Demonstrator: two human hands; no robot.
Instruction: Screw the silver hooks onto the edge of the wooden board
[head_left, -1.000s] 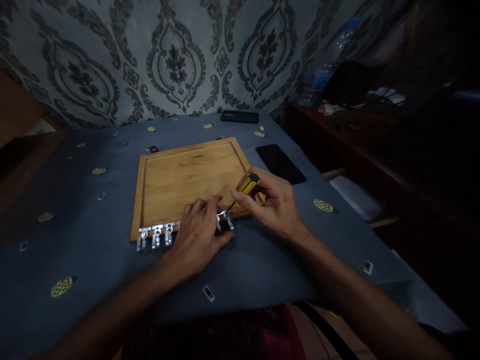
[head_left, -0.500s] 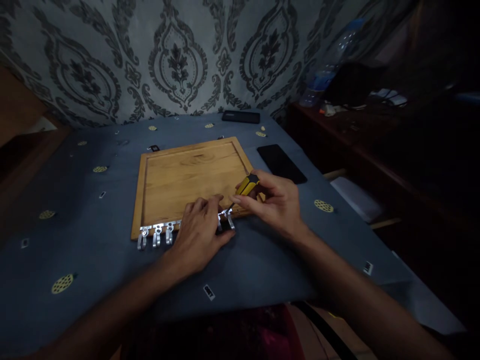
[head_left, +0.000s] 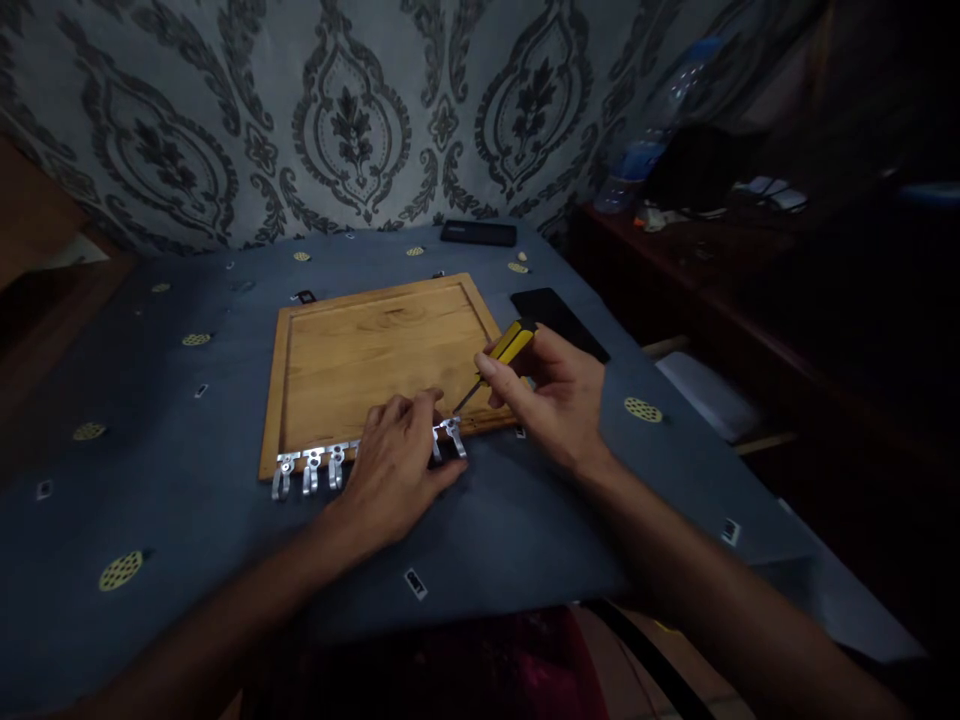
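A wooden board [head_left: 382, 350] with a raised border lies on the table. Along its near edge runs a metal hook rail [head_left: 315, 460] with several silver double hooks. My left hand [head_left: 397, 460] covers the middle of the rail, gripping it against the board, fingers on the wood and thumb in front of the edge. Pinched in my right hand [head_left: 559, 400] is a yellow and black screwdriver [head_left: 511, 346], slanted down to the left. Its tip is at the rail's right end, by the last hook; whether it touches I cannot tell.
A black phone [head_left: 562, 322] lies right of the board, and a dark slim case [head_left: 478, 233] lies behind it. The blue patterned tablecloth [head_left: 187, 480] spreads around. On the dark red furniture [head_left: 637, 235] at right stands a plastic bottle [head_left: 645, 150].
My right hand has raised the screwdriver's handle up and to the right, and more of its shaft shows. My left hand stays on the rail. The view has shifted slightly.
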